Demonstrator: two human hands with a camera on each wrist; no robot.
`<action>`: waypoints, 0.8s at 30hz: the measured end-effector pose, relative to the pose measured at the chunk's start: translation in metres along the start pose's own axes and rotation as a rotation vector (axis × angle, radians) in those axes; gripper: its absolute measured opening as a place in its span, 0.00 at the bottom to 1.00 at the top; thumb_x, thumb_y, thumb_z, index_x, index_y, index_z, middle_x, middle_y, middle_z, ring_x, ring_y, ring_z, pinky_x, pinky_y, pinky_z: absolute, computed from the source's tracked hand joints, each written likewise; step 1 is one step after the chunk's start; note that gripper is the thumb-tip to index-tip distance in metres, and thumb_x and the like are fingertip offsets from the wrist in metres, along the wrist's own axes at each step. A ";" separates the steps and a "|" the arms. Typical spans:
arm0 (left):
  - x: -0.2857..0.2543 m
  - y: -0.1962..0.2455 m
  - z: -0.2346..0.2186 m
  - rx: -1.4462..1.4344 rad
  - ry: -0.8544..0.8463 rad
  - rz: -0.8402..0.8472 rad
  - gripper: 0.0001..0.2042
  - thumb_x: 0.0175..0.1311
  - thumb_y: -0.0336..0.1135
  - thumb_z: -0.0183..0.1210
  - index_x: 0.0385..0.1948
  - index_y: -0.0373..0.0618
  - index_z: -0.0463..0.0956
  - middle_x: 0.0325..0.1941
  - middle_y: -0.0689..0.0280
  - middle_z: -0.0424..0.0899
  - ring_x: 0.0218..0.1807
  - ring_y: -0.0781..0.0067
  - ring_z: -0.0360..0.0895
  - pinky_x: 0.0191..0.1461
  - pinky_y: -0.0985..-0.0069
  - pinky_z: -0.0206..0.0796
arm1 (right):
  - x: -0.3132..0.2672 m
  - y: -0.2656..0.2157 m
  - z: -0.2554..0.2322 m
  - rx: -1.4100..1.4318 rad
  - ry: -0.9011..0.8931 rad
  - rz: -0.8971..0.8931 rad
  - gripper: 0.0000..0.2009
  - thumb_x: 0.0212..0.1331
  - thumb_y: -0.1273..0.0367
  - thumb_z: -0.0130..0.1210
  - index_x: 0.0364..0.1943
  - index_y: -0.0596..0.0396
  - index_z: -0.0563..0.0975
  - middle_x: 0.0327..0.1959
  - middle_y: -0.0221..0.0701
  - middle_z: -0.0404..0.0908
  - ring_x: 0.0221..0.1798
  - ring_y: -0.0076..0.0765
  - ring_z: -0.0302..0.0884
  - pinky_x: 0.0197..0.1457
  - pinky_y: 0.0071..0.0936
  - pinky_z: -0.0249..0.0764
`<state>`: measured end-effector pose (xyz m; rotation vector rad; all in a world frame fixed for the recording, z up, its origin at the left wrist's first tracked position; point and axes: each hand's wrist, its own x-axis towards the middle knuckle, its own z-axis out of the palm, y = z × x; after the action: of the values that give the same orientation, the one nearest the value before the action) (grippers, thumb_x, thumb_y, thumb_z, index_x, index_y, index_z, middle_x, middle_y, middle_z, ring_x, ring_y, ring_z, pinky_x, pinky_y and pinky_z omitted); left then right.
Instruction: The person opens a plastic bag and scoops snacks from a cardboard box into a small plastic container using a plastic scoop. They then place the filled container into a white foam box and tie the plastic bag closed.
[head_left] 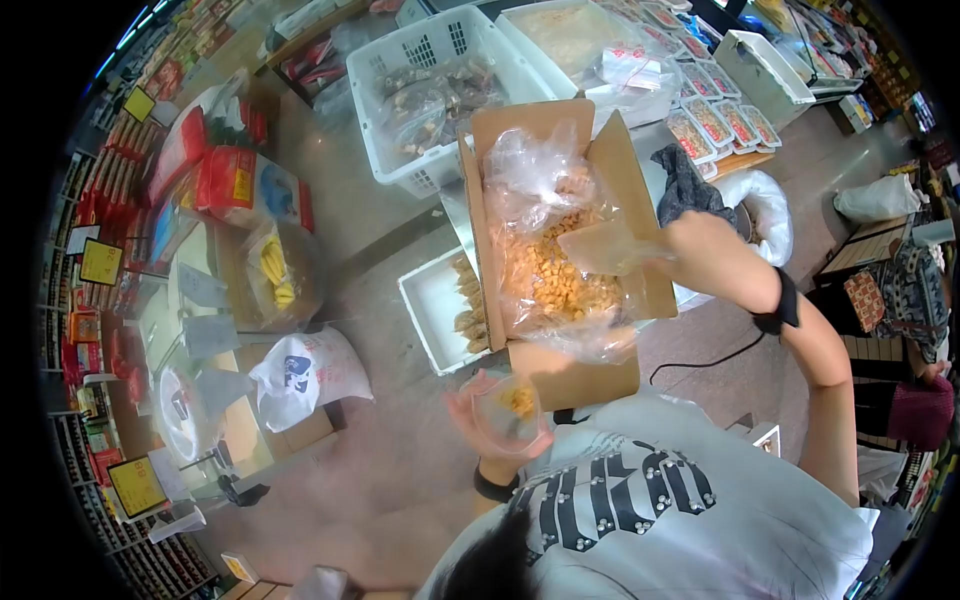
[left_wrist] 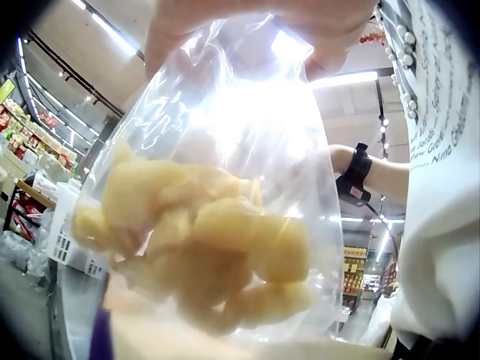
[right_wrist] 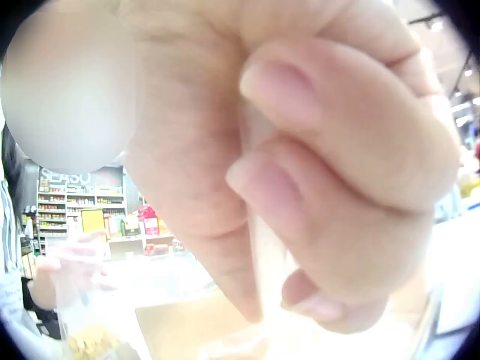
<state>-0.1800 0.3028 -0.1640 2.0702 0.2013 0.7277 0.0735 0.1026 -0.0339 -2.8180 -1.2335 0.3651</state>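
Observation:
A cardboard box [head_left: 625, 180] lined with clear plastic holds many small orange-yellow pieces [head_left: 560, 275]. The right hand [head_left: 700, 250] grips the handle of a translucent scoop [head_left: 600, 247] over the box; in the right wrist view the right hand [right_wrist: 337, 165] has its fingers curled round the handle. Below the box, the left hand [head_left: 490, 420] holds a clear plastic bag [head_left: 505, 412] with some yellow pieces in it. Close up in the left wrist view, the left hand [left_wrist: 262, 22] grips the top of the bag [left_wrist: 300, 157], and yellow chunks [left_wrist: 202, 240] lie at its bottom.
A white basket [head_left: 385, 150] with bagged dark goods stands behind the box. Left of the box is a white foam tray [head_left: 425, 325] with brown items. Packed trays [head_left: 710, 120] sit at the back right, beside a dark bag [head_left: 690, 185]. A cable [head_left: 710, 362] runs on the right.

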 end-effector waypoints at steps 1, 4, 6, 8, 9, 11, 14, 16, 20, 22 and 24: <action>-0.004 -0.001 -0.005 -0.021 0.024 -0.008 0.56 0.37 0.45 0.65 0.67 0.34 0.34 0.50 0.56 0.67 0.52 0.59 0.70 0.61 0.59 0.61 | 0.013 -0.001 0.021 0.024 -0.025 -0.017 0.15 0.49 0.61 0.61 0.23 0.62 0.79 0.20 0.48 0.76 0.25 0.55 0.76 0.31 0.43 0.72; -0.020 -0.013 -0.016 0.047 0.121 -0.032 0.57 0.39 0.46 0.65 0.68 0.35 0.33 0.52 0.56 0.65 0.52 0.58 0.70 0.57 0.61 0.63 | 0.046 -0.015 0.066 0.109 -0.160 -0.100 0.18 0.48 0.59 0.61 0.20 0.64 0.78 0.20 0.49 0.77 0.26 0.55 0.77 0.30 0.43 0.73; -0.021 -0.016 -0.024 0.172 0.130 -0.035 0.57 0.40 0.47 0.66 0.68 0.36 0.32 0.52 0.56 0.64 0.53 0.57 0.70 0.57 0.61 0.63 | 0.067 -0.023 0.091 0.241 -0.330 -0.124 0.15 0.47 0.62 0.60 0.21 0.65 0.78 0.21 0.48 0.78 0.29 0.53 0.79 0.32 0.41 0.75; -0.021 -0.014 -0.023 0.075 0.162 -0.063 0.58 0.34 0.38 0.67 0.67 0.35 0.32 0.53 0.56 0.65 0.53 0.58 0.69 0.59 0.62 0.61 | 0.079 -0.026 0.103 0.265 -0.405 -0.138 0.13 0.46 0.64 0.60 0.22 0.64 0.79 0.22 0.46 0.79 0.30 0.51 0.80 0.34 0.39 0.76; -0.021 -0.012 -0.023 0.026 0.176 -0.079 0.59 0.31 0.34 0.67 0.67 0.34 0.32 0.53 0.55 0.66 0.53 0.59 0.68 0.60 0.63 0.60 | 0.081 -0.026 0.109 0.224 -0.398 -0.139 0.12 0.47 0.65 0.59 0.23 0.63 0.79 0.22 0.45 0.79 0.30 0.50 0.80 0.34 0.39 0.76; -0.015 -0.005 -0.027 0.212 0.129 -0.038 0.58 0.32 0.35 0.66 0.68 0.35 0.32 0.54 0.54 0.66 0.53 0.59 0.68 0.57 0.63 0.63 | 0.083 -0.025 0.107 0.113 -0.323 -0.140 0.10 0.48 0.67 0.58 0.23 0.62 0.79 0.23 0.44 0.80 0.31 0.48 0.81 0.34 0.38 0.77; -0.012 -0.002 -0.022 0.179 0.164 -0.045 0.57 0.35 0.37 0.65 0.68 0.36 0.31 0.54 0.52 0.66 0.53 0.59 0.69 0.54 0.64 0.65 | 0.088 -0.012 0.095 0.005 -0.102 -0.173 0.06 0.49 0.71 0.55 0.23 0.57 0.81 0.25 0.41 0.81 0.31 0.46 0.81 0.33 0.37 0.77; -0.009 -0.002 -0.019 0.128 0.194 -0.038 0.57 0.35 0.39 0.64 0.68 0.37 0.31 0.55 0.52 0.66 0.52 0.60 0.69 0.54 0.65 0.66 | 0.086 -0.009 0.086 -0.026 -0.119 -0.216 0.06 0.48 0.70 0.56 0.23 0.57 0.80 0.25 0.41 0.81 0.31 0.46 0.81 0.33 0.37 0.77; -0.002 -0.001 -0.015 0.151 0.194 0.004 0.57 0.34 0.40 0.63 0.68 0.36 0.31 0.54 0.51 0.66 0.52 0.59 0.70 0.55 0.64 0.65 | 0.069 -0.025 0.087 -0.052 -0.208 -0.357 0.06 0.44 0.69 0.58 0.21 0.58 0.79 0.23 0.41 0.80 0.31 0.44 0.81 0.32 0.37 0.77; 0.001 0.000 -0.014 0.159 0.173 0.032 0.58 0.34 0.40 0.63 0.68 0.35 0.31 0.53 0.51 0.66 0.51 0.59 0.70 0.55 0.63 0.65 | 0.069 -0.026 0.096 -0.091 -0.283 -0.369 0.04 0.44 0.70 0.58 0.22 0.56 0.80 0.25 0.40 0.81 0.31 0.42 0.82 0.31 0.36 0.77; 0.005 -0.002 -0.014 0.181 0.161 0.070 0.58 0.33 0.40 0.63 0.68 0.35 0.30 0.52 0.51 0.66 0.51 0.59 0.71 0.55 0.63 0.65 | 0.074 -0.013 0.095 -0.180 -0.150 -0.336 0.03 0.44 0.71 0.58 0.24 0.54 0.80 0.26 0.39 0.81 0.31 0.41 0.82 0.31 0.35 0.76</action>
<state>-0.1839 0.3155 -0.1574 2.1993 0.2961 0.9505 0.0903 0.1605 -0.1388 -2.6884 -1.8215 0.4732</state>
